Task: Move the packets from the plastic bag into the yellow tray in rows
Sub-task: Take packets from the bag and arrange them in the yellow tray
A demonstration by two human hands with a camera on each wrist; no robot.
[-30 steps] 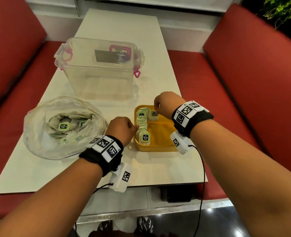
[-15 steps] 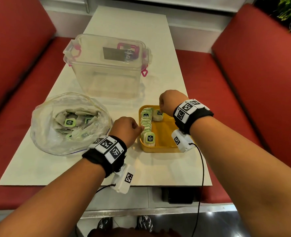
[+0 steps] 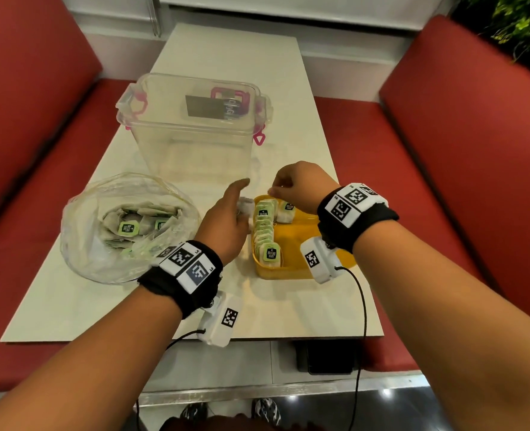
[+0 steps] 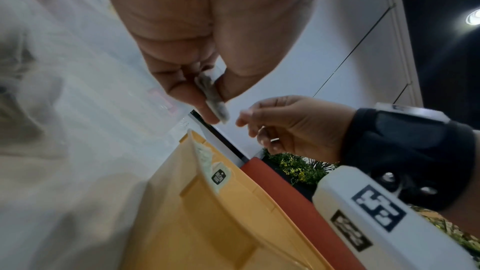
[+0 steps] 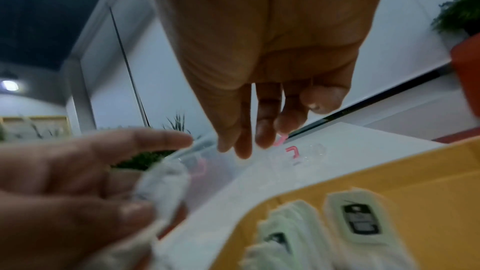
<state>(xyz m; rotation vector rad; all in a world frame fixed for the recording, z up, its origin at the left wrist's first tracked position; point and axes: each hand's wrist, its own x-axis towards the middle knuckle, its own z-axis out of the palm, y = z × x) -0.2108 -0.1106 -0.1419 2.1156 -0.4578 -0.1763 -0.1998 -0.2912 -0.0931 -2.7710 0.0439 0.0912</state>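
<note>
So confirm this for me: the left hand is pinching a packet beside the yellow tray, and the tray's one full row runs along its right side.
Not quite. The left hand does pinch a packet beside the yellow tray, but the full row runs along the tray's left side, not its right. The head view shows it.

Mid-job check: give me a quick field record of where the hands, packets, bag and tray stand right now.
left hand: pinches one white packet beside the tray's far left corner
right hand: raised over the tray's far end, fingers loosely curled, holds nothing visible
yellow plastic tray: one full row of green-labelled packets along its left side; a second row begun with one packet at the far end
clear plastic bag: open, left of the tray, many packets inside
clear lidded storage box: behind both, untouched
</note>
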